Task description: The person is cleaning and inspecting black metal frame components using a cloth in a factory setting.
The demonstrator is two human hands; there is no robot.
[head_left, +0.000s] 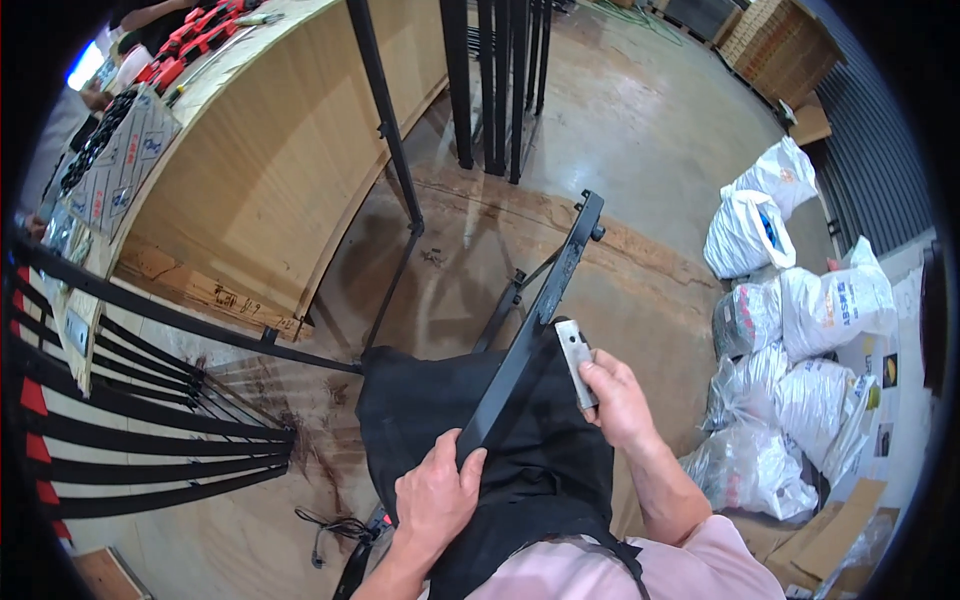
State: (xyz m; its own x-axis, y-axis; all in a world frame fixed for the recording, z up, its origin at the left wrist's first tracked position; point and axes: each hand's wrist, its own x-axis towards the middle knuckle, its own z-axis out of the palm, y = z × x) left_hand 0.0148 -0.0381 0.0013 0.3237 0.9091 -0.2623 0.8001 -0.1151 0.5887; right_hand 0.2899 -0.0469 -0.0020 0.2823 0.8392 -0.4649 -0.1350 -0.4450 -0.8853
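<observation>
Bar [540, 310] sits gripped at its near end in my left hand [435, 495]; my right hand [620, 400] pinches a plate [577, 360] beside it.

left hand [435, 495] clenched, right hand [615, 400] gripping

Stained concrete floor [640, 130], white filled bags [790, 330], flattened cardboard [830, 520], black cable [335, 527]

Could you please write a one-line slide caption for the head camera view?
Left hand grips a black metal bar over a black apron; right hand holds a small metal plate beside it.
</observation>
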